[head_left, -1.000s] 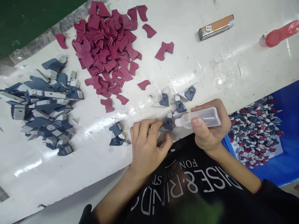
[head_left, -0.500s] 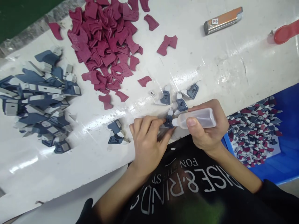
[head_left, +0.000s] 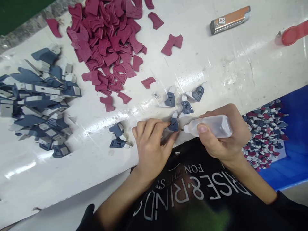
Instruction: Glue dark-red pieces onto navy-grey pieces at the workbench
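Observation:
My left hand [head_left: 152, 141] pinches a small blue-grey plastic part [head_left: 173, 124] with a white knob, between thumb and forefinger at the table's near edge. Wrapped in my right hand [head_left: 222, 138] is a translucent squeeze bottle [head_left: 213, 126], lying almost level, its thin nozzle pointing left just beside that part. Just beyond, three similar parts lie recess up: one blue-grey part [head_left: 170, 99], a glossy one [head_left: 186, 107] and another [head_left: 198, 93]. Two more blue-grey parts [head_left: 117, 142] rest left of my left hand.
A heap of maroon pieces [head_left: 106, 41] lies at the far side, with a pile of blue-grey and white parts [head_left: 45, 99] at left. An orange lighter [head_left: 230, 20] and a red object [head_left: 291, 35] lie at far right. A blue bin [head_left: 295, 128] holds mixed parts.
My right hand has drawn the bottle to the right, so its nozzle is now apart from the part's recess. My left hand keeps its pinch in nearly the same place.

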`<control>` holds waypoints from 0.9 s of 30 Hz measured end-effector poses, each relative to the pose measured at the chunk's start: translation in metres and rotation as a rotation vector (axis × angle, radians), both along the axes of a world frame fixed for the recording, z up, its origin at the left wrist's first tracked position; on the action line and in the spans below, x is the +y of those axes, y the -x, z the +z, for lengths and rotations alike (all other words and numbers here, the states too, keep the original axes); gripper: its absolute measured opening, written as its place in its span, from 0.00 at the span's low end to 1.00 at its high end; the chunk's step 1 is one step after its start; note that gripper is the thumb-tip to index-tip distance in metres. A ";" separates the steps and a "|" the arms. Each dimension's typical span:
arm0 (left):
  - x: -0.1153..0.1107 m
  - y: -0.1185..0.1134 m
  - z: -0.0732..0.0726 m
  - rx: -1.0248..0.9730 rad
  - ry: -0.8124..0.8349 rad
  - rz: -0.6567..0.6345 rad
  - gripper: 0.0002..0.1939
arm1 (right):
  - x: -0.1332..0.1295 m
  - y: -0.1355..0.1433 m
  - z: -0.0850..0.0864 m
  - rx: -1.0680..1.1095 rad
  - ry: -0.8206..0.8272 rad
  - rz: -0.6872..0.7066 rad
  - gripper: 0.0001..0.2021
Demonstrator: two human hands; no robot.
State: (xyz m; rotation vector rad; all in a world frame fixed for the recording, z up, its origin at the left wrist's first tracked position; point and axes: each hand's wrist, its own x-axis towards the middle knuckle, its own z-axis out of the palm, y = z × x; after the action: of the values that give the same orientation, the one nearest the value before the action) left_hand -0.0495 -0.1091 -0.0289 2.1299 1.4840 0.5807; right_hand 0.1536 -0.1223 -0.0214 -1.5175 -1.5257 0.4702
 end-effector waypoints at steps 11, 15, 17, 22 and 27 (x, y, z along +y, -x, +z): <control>0.001 -0.001 0.001 0.002 0.009 0.008 0.10 | 0.012 0.014 -0.011 0.072 -0.061 -0.137 0.06; 0.001 -0.001 0.001 0.001 0.018 0.009 0.10 | 0.014 0.020 -0.017 0.127 -0.091 -0.139 0.07; 0.001 -0.001 0.001 0.000 0.011 0.008 0.11 | 0.013 0.021 -0.019 0.124 -0.096 -0.137 0.07; 0.001 -0.001 0.001 0.000 0.004 0.011 0.11 | 0.012 0.020 -0.020 0.104 -0.105 -0.146 0.09; 0.001 -0.001 0.002 0.001 0.009 0.008 0.10 | 0.008 0.020 -0.023 0.118 -0.118 -0.113 0.08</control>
State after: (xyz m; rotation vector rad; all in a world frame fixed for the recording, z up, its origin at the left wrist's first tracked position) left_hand -0.0486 -0.1079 -0.0267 2.1187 1.4933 0.5749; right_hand 0.1331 -0.1140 -0.0440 -1.4493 -1.3459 0.3902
